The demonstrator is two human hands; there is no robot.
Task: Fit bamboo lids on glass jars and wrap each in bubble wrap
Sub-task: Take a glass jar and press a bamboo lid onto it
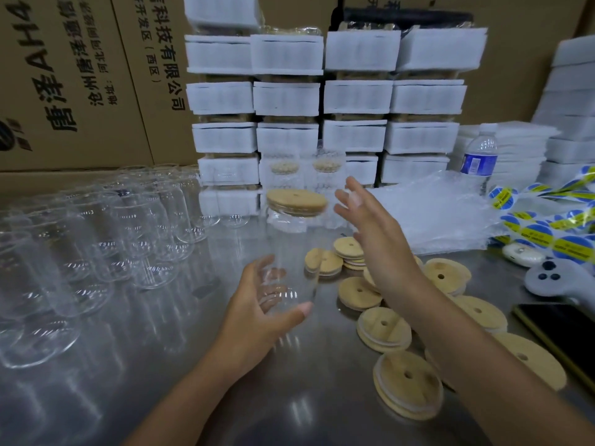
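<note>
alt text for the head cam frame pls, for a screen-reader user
A left hand grips a clear glass jar topped with a bamboo lid, while the open right hand hovers just right of the lid. Empty jars stand to the left, loose lids lie to the right, bubble wrap behind.
</note>
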